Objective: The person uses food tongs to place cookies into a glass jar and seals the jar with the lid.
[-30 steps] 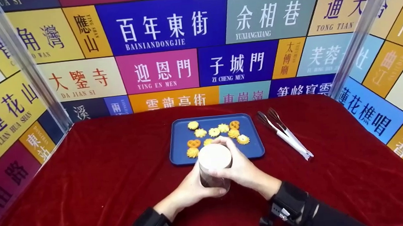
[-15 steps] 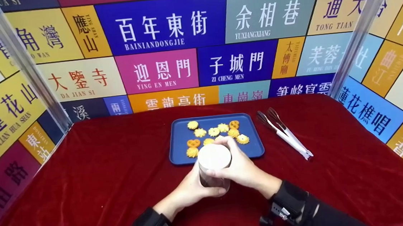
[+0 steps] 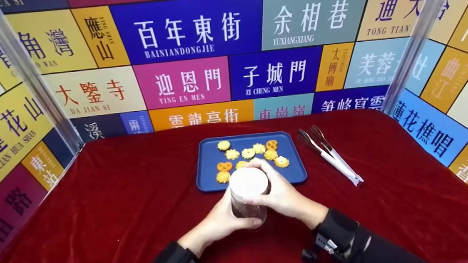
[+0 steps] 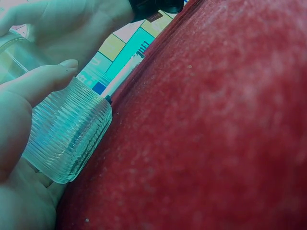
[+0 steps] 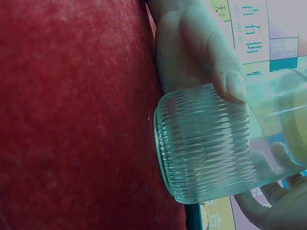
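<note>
A clear glass jar [image 5: 206, 143] with fine horizontal ribs round its lower part stands upright at the red cloth. Its pale round lid [image 3: 249, 181] faces up in the head view. My left hand [image 3: 216, 220] grips the jar's body, with the thumb across the near side of the glass [image 4: 72, 129]. Higher up, my right hand [image 3: 285, 196] holds the lid at its rim, fingers behind and thumb in front. Through the glass I make out no contents.
Behind the jar lies a blue tray [image 3: 207, 156] with several yellow cookies [image 3: 232, 154] and pretzel-shaped biscuits [image 3: 224, 166]. White-handled tongs [image 3: 339, 167] lie right of it. Red cloth [image 3: 138, 189] covers the table, and walls of coloured name panels [image 3: 188, 30] stand round it.
My right hand shifts slightly round the lid, and its fingers cover a bit more of the tray's front cookies. The left hand and the jar stay in place.
</note>
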A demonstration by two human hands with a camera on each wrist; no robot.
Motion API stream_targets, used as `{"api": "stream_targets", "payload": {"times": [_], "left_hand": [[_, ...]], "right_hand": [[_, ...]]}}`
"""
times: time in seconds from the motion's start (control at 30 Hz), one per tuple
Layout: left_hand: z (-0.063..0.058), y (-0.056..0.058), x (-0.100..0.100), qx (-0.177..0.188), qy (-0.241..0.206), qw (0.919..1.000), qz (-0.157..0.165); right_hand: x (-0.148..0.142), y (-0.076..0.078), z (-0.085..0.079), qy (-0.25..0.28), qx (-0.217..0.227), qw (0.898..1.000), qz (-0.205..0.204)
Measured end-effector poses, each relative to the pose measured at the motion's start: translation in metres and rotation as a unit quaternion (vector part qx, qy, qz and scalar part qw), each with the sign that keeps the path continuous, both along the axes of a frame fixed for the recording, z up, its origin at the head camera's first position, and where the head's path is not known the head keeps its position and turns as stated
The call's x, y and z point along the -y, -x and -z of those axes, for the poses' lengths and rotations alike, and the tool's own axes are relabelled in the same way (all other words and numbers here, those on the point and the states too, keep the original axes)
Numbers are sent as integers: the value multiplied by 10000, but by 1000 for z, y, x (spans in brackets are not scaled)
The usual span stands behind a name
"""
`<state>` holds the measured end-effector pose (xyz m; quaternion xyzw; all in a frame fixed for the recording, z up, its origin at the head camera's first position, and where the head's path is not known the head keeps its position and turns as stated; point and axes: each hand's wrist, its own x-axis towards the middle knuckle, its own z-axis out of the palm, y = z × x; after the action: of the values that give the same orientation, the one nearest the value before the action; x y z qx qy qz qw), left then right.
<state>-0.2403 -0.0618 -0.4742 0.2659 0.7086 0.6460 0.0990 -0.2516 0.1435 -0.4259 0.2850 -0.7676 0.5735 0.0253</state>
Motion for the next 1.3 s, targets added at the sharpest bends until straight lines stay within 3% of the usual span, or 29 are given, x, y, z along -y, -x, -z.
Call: {"api": "stream_targets", "payload": {"times": [0.23,0.5,1.0,1.3], "left_hand": [[1,0,0,85,-24,10000,-18],[1,1,-1,132,-119,9998,40],[1,0,0,115,6,9999,-72],[0,0,-1,0,28,10000,-54]], "right_hand": [[-1,2,2,-39,42,9997,-239],[0,0,-1,27,257,9997,30],[0,-2,-1,-74,185,9997,137],[-4,2,-2,30,251,9992,-298]]}}
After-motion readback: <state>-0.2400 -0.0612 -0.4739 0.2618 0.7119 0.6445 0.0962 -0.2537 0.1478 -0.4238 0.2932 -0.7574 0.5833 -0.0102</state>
